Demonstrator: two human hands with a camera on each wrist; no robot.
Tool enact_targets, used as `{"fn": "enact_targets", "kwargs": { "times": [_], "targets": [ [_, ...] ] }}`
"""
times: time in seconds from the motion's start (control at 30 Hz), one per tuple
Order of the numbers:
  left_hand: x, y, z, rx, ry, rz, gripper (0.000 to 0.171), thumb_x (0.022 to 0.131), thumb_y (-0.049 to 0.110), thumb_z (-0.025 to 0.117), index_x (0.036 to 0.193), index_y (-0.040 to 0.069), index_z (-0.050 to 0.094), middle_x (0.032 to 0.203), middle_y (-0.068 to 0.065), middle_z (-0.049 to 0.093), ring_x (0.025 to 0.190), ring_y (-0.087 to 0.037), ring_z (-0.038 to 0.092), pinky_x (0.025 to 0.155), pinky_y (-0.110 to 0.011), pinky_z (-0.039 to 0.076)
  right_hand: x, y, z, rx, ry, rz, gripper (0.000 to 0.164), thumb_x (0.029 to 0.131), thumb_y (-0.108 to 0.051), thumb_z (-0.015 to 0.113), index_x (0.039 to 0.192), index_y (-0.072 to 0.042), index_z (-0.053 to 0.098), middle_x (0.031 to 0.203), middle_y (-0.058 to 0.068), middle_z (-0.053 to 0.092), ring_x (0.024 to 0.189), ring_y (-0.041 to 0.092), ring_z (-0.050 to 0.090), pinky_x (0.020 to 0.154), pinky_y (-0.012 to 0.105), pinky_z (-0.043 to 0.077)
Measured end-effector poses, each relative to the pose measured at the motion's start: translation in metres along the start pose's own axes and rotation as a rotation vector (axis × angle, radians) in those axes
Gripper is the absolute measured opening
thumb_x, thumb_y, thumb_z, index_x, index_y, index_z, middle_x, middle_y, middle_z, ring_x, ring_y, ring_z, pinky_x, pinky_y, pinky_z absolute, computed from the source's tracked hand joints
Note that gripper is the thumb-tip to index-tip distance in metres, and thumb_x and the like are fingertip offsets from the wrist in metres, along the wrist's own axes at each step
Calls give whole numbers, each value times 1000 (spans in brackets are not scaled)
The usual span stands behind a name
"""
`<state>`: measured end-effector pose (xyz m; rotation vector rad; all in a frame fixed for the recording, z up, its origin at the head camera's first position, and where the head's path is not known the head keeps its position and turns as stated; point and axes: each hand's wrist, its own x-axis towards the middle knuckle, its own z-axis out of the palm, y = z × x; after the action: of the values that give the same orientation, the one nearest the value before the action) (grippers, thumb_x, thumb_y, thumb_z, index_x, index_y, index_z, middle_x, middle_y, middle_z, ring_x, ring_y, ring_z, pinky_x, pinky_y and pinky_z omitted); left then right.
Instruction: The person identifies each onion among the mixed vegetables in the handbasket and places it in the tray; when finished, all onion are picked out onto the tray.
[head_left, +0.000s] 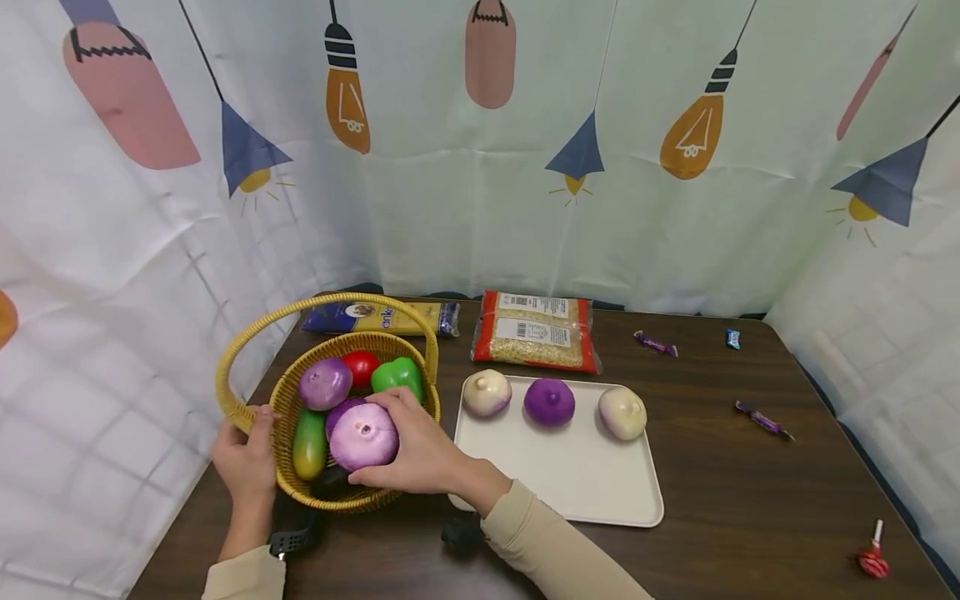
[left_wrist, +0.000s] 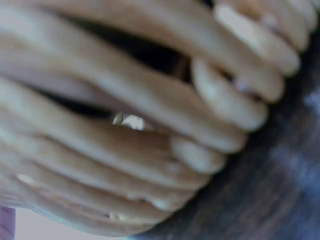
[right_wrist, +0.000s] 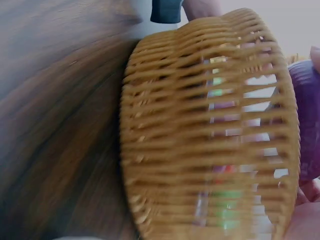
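A yellow wicker basket [head_left: 279, 454] with a tall hoop handle stands at the left of the table. My left hand [head_left: 246, 467] grips it where the handle meets the rim; the left wrist view is filled by blurred weave. Over the basket's near side, my right hand [head_left: 416, 446] holds a pale purple onion [head_left: 365, 437] between thumb and fingers. That onion [right_wrist: 307, 120] shows at the rim in the right wrist view. Inside the basket lie another purple onion [head_left: 326, 384], a red tomato [head_left: 362, 367], a green pepper [head_left: 398, 376] and a green-yellow cucumber-like vegetable [head_left: 309, 446]. A dark vegetable is partly hidden beneath the held onion.
Right of the basket, a white tray [head_left: 558, 492] bears two whitish onions and a deep purple one [head_left: 550, 403]. Behind stand a grain bag [head_left: 534, 331] and a blue-yellow packet [head_left: 375, 319]. Wrapped candies [head_left: 763, 420] and a red lollipop [head_left: 873, 560] lie at the right.
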<state>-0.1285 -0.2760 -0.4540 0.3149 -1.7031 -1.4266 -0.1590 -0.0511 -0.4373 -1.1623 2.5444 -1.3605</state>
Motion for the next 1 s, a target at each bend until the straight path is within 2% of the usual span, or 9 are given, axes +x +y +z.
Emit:
{"fn": "enact_targets", "kwargs": {
  "times": [0.17, 0.3, 0.47, 0.57, 0.77, 0.87, 1.0],
  "targets": [
    [-1, -1, -1, 19, -1, -5, 23, 91, 6, 61, 87, -17, 57, 68, 21, 60, 61, -3, 50, 58, -17, 38, -20, 8, -14, 91, 104, -30, 87, 75, -42, 81, 148, -26, 37, 131, -4, 45, 113, 6, 50, 92, 27, 46],
    [-2, 0, -1, 22, 2, -14, 23, 91, 6, 61, 86, -16, 58, 68, 21, 60, 61, -2, 50, 58, -16, 38, -36, 14, -26, 123, 183, -48, 81, 75, -33, 81, 146, -27, 40, 132, -2, 45, 116, 11, 49, 95, 32, 46],
    [0, 0, 0, 21, 1, -15, 24, 90, 6, 61, 86, -17, 57, 67, 21, 59, 61, -2, 50, 58, -16, 39, -61, 24, -46, 152, 254, 30, 81, 72, -29, 83, 142, -30, 41, 132, -2, 43, 116, 14, 50, 94, 37, 47],
    [1, 0, 0, 18, -6, -8, 23, 90, 6, 61, 86, -16, 57, 68, 20, 60, 61, -1, 51, 59, -16, 39, -77, 31, -56, 141, 252, 68, 79, 71, -32, 84, 139, -29, 45, 131, -3, 43, 115, 14, 51, 92, 37, 48],
    [2, -1, 0, 10, -4, -1, 21, 90, 6, 61, 86, -14, 59, 68, 20, 61, 63, -2, 51, 60, -16, 39, -105, 49, -65, 56, 212, 108, 72, 69, -42, 86, 130, -24, 54, 121, -10, 55, 107, 9, 54, 85, 31, 50],
    [2, -1, 0, 11, 1, -1, 21, 90, 6, 61, 86, -14, 59, 69, 21, 60, 63, -2, 51, 60, -16, 39, -116, 57, -64, 102, 208, 176, 71, 70, -39, 86, 130, -20, 53, 120, -8, 57, 102, 10, 57, 82, 30, 51],
    [1, -2, 0, 22, 2, 0, 21, 90, 7, 62, 86, -14, 59, 69, 22, 60, 63, -1, 51, 60, -17, 39, -124, 64, -62, 226, 223, 277, 80, 71, -33, 86, 137, -15, 44, 126, 0, 51, 96, 17, 61, 77, 30, 52]
  ]
}}
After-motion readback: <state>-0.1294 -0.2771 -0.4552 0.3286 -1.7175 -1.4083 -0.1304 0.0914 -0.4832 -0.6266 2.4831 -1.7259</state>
